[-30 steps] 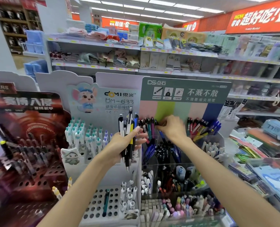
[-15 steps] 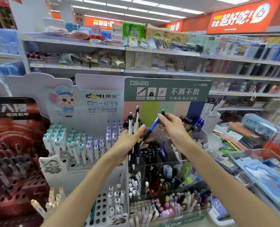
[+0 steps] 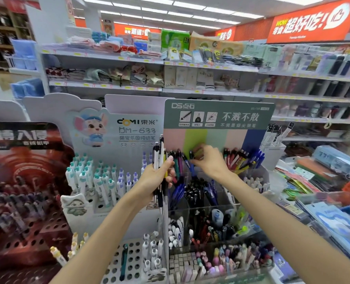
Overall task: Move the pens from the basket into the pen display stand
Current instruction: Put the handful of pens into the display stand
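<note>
**Blue pen at the stand's top row**

A blue pen [image 3: 191, 163] is pinched at its top by the right hand [image 3: 207, 161], its barrel slanting down among the pens of the back row of the green-headed pen display stand [image 3: 219, 113]. The left hand [image 3: 156, 179] grips a bundle of pens [image 3: 159, 160] upright, just beside the stand's left edge. Left of it stands a white display with teal-capped pens [image 3: 88, 177].

The right hand [image 3: 209, 160] fingertips are blurred; the grasped blue pen [image 3: 191, 167] is mostly hidden
</note>
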`<state>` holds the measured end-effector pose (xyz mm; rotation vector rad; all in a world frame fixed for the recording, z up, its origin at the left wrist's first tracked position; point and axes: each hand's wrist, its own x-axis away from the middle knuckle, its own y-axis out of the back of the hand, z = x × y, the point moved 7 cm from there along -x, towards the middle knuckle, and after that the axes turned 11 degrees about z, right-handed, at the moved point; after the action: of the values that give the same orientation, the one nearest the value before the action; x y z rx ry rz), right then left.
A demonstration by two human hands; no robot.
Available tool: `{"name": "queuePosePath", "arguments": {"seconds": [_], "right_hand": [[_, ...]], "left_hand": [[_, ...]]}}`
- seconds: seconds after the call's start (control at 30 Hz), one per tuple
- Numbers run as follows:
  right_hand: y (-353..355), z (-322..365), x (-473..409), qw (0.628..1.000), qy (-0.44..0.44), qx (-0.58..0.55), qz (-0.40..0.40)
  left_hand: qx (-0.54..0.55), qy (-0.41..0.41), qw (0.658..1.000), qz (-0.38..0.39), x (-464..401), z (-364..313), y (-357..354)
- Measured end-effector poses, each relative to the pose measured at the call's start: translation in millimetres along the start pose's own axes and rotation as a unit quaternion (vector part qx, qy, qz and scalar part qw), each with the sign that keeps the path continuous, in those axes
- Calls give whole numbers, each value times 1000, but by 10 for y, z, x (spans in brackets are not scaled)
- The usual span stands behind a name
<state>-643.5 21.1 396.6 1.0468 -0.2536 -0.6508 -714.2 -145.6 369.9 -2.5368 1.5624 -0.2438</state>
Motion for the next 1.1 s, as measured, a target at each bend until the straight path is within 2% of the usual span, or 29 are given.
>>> {"name": "queuePosePath", "arguments": {"seconds": [0.13, 0.23, 0.37, 0.43, 0.5, 0.6, 0.73, 0.8, 0.9, 1.0, 1.03, 1.1], "right_hand": [[-66, 37, -52, 1000, -6, 23, 8], [-50, 20, -11, 1000, 2, 5, 21], [184, 123, 218, 989, -6, -146, -31], [157, 201, 380, 969, -26, -241, 47], [100, 254, 531, 950, -38, -285, 121], [127, 158, 597, 939, -39, -325, 108], [132, -10, 640, 899, -58, -425, 90], [222, -61, 674, 881, -60, -466, 45], [537, -189, 712, 864, -37, -491, -100], [833, -274, 702, 899, 9, -354, -258], [858, -253, 675, 912, 28, -303, -276], [808, -155, 586, 942, 61, -198, -264]], "left_hand": [[-39, 7, 999, 13, 33, 7, 57], [-2, 6, 1000, 16, 54, 37, 44], [0, 10, 999, 34, 39, 64, -38], [-17, 13, 999, 50, 15, 58, -115], [-39, 17, 997, 65, 1, 51, -204], [-55, 11, 994, 91, -5, 34, -357], [-47, 2, 992, 117, -24, 13, -506], [-11, -5, 996, 93, -56, -11, -511], [68, -14, 998, -1, -94, -22, -356], [64, -22, 997, -38, -78, -38, -190], [54, -21, 998, -38, -59, -46, -157], [18, -14, 999, -41, -18, -60, -103]]}}
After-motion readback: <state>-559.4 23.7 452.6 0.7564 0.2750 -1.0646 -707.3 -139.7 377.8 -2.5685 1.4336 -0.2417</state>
